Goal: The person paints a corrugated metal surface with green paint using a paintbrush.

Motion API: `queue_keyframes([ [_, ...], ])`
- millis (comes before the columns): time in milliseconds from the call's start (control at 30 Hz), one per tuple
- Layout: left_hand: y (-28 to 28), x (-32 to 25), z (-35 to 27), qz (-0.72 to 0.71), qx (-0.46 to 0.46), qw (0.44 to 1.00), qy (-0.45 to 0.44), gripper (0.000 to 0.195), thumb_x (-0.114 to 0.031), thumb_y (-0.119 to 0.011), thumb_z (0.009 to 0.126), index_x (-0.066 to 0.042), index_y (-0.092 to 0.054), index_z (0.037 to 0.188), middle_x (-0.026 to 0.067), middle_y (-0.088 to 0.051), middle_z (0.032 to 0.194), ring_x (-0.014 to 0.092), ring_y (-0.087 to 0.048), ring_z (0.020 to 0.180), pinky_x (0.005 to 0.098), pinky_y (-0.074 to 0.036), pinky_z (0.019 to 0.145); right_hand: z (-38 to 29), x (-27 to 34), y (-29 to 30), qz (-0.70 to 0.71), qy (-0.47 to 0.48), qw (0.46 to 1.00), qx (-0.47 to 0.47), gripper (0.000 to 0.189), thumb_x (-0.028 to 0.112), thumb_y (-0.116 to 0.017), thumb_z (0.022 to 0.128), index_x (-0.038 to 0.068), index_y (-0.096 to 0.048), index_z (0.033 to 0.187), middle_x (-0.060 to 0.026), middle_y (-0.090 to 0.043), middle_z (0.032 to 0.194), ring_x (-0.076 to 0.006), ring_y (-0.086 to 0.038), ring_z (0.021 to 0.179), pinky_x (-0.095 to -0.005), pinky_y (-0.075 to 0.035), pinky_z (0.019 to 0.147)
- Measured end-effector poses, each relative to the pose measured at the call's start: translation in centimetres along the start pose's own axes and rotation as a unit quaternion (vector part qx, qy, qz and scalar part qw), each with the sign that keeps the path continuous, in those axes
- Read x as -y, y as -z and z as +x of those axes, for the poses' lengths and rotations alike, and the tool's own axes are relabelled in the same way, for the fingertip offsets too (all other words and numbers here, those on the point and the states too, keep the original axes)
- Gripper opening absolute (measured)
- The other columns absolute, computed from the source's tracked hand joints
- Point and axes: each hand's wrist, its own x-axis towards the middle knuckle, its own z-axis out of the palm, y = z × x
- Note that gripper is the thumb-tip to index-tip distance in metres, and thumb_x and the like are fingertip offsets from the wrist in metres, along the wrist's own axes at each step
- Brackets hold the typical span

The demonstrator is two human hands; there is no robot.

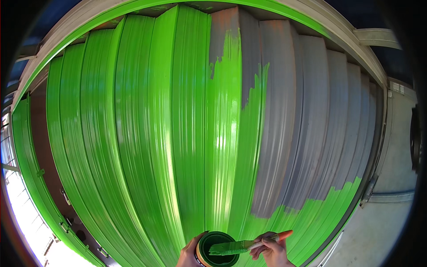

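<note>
My left hand (188,251) grips the side of a round paint can (200,257) at the bottom middle of the view. Green paint coats the inside of the can. In my right hand (272,250) is a flat paintbrush (230,247) by its handle, which has an orange end (285,234). The brush lies nearly level across the can's mouth, its bristles thick with green paint. Beyond both hands stands a folding metal shutter (190,133). Its left and middle pleats are glossy green, while the upper right pleats (280,110) are bare grey with ragged paint edges.
A beam edged in green (233,2) curves over the shutter's top. At the left, a narrow green panel (25,126) with latches stands apart from the pleats by a dark gap. A pale wall (397,147) borders the right side. Green also covers the lower right pleats (320,213).
</note>
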Motion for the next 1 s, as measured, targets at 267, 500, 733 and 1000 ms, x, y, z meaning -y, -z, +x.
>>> queue_keyframes([
  [267,3.1,0.2,5.1,-0.051,-0.009,0.998,0.047,0.107,-0.031,-0.094,0.045,0.003,-0.043,0.132,0.0176,-0.059,0.123,0.027,-0.059,0.113,0.0410,-0.046,0.099,5.7,1.6,-1.9,-0.166,0.330,0.916,0.154,0.023,0.009,-0.048,0.098,-0.007,-0.058,0.111,-0.0171,-0.066,0.082,-0.0180,-0.063,0.059,-0.0331,-0.057,0.057],
  [500,4.9,-1.1,9.8,-0.079,-0.035,0.995,0.048,0.105,-0.031,-0.094,0.045,0.003,-0.045,0.131,0.0175,-0.059,0.122,0.027,-0.059,0.112,0.0413,-0.046,0.098,10.3,5.2,-4.6,-0.271,0.351,0.876,0.192,0.022,0.014,-0.057,0.095,-0.004,-0.062,0.107,-0.0131,-0.068,0.083,-0.0159,-0.064,0.057,-0.0294,-0.056,0.051],
  [733,5.9,-3.9,12.8,-0.110,-0.055,0.990,0.067,0.102,-0.031,-0.094,0.046,0.003,-0.046,0.129,0.0174,-0.059,0.121,0.027,-0.060,0.111,0.0415,-0.047,0.097,12.1,10.2,-5.6,-0.522,0.431,0.728,0.111,0.031,0.011,-0.064,0.090,0.005,-0.060,0.120,-0.0090,-0.068,0.093,-0.0169,-0.066,0.070,-0.0312,-0.059,0.064],
  [1000,6.1,-5.6,14.6,-0.167,-0.085,0.982,0.030,0.098,-0.030,-0.093,0.050,0.002,-0.045,0.129,0.0168,-0.062,0.116,0.027,-0.062,0.107,0.0420,-0.049,0.095,21.3,20.1,-14.7,-0.509,0.770,0.384,0.036,0.018,0.017,-0.065,0.078,0.002,-0.071,0.086,0.0013,-0.051,0.047,-0.0107,-0.053,0.038,-0.0225,-0.045,0.038],
])
